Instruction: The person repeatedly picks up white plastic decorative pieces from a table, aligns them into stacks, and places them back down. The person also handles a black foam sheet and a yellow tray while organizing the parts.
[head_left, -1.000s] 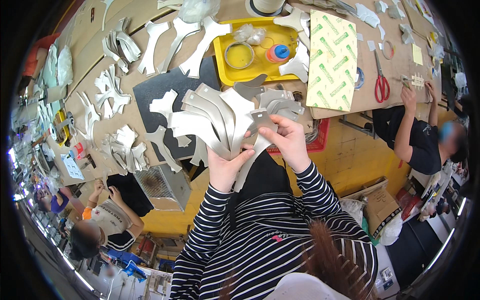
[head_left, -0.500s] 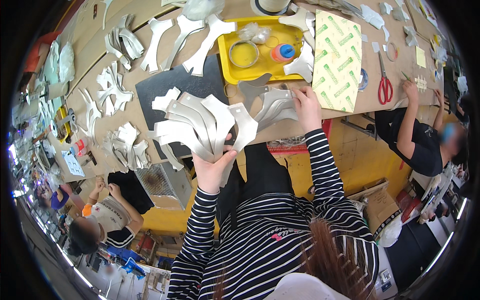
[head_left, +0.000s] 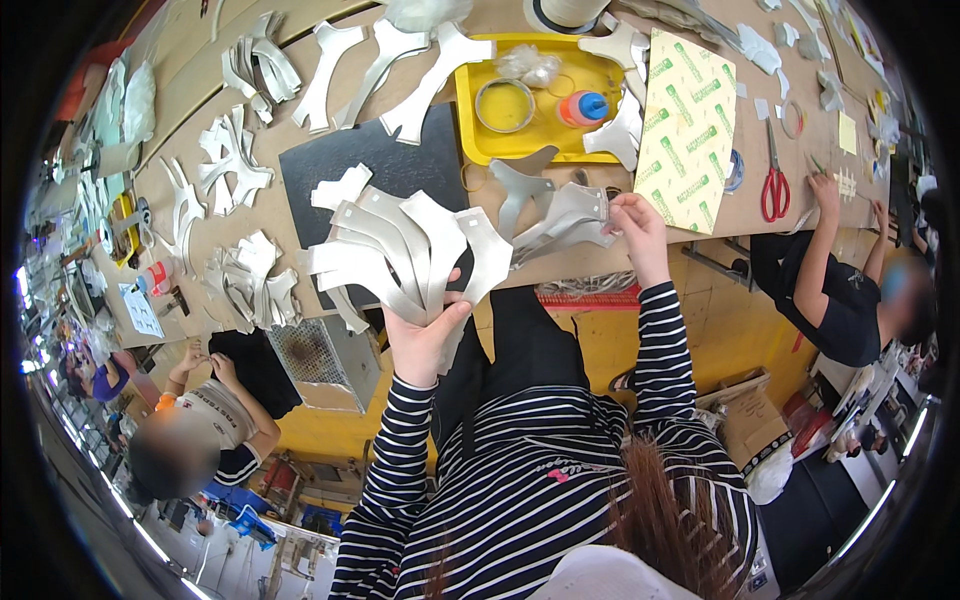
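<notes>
My left hand (head_left: 422,340) is closed around a fanned bunch of silver-white Y-shaped cut pieces (head_left: 405,240), which look like leather. Their wide ends spread upward over a black mat (head_left: 375,150). Beside the bunch, at the table's near edge, lies an overlapping stack of silver-grey cut pieces (head_left: 562,222). At the right end of this stack my right hand (head_left: 640,230) pinches the corner of the top piece between thumb and fingers. A darker grey Y-shaped piece (head_left: 522,190) rests just beyond the stack.
A yellow tray (head_left: 470,140) holds a round dish (head_left: 505,106) and an orange bottle with a blue cap (head_left: 583,108). Right of it are a patterned sheet (head_left: 687,130) and red-handled scissors (head_left: 775,190). More cut pieces (head_left: 255,275) lie left. Co-workers sit on both sides.
My right hand has shifted a little to the right, and the end of the top grey piece has moved with it. My left hand keeps its hold. The view has shifted slightly.
</notes>
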